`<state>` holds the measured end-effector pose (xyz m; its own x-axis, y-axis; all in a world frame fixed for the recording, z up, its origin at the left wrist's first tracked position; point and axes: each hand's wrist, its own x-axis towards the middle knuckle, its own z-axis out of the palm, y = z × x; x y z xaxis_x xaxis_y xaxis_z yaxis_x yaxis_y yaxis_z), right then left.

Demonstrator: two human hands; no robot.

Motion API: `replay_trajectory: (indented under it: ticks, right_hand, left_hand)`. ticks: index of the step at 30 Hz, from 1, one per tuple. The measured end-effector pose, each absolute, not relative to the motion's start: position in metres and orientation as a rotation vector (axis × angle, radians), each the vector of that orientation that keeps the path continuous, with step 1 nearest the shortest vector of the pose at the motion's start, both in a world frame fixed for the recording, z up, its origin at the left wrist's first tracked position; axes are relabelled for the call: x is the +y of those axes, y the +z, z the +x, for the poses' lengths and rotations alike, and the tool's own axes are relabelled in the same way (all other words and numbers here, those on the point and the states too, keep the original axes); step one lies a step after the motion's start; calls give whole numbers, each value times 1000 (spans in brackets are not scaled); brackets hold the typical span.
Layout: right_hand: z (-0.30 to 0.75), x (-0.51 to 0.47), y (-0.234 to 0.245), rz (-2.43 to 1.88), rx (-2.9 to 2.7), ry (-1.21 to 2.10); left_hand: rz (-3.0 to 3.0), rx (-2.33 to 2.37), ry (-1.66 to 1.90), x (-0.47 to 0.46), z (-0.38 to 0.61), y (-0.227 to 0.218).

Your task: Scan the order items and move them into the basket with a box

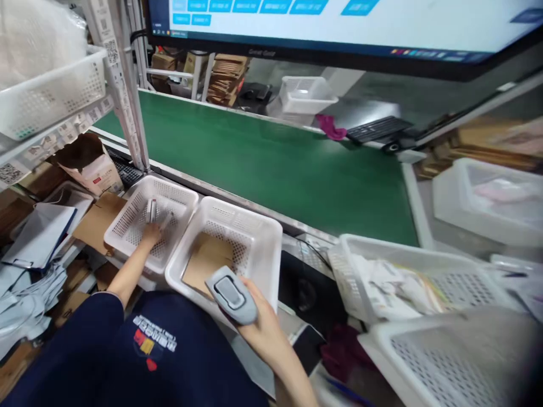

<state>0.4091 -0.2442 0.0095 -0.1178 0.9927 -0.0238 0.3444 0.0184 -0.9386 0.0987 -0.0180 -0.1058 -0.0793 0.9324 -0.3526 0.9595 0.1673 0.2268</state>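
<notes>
My left hand [151, 232] reaches into the left white perforated basket [127, 223] and closes on a small packaged item [153, 211] lying there. My right hand [262, 323] grips a grey handheld barcode scanner [231, 294] over the near edge of the middle white basket [263, 237]. A brown cardboard piece [206, 257] lies flat in that middle basket. My dark blue sleeve with a printed logo [150, 342] fills the lower left.
A green conveyor belt [271, 158] runs behind the baskets under a large monitor [339, 22]. More white baskets [424, 282] with papers stand at right. Shelving with a basket [51, 90] rises at left, above cardboard and grey mailer bags [29, 294].
</notes>
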Motion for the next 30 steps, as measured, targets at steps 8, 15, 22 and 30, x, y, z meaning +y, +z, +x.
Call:
replay_trajectory:
  ticks: [8, 15, 22, 30]
  right_hand:
    - [395, -213, 45, -1546, -1826, 1100]
    - [427, -239, 45, -1618, -1792, 1081]
    - [464, -291, 13, -1718, -1549, 990]
    - [432, -275, 17, -1620, -1597, 1049]
  left_hand:
    - [2205, 1590, 688, -73, 129, -46]
    - [2184, 1297, 456, -94, 167, -46]
    - [1688, 2180, 312, 1, 126, -72]
    - [1647, 2167, 224, 5, 108, -74]
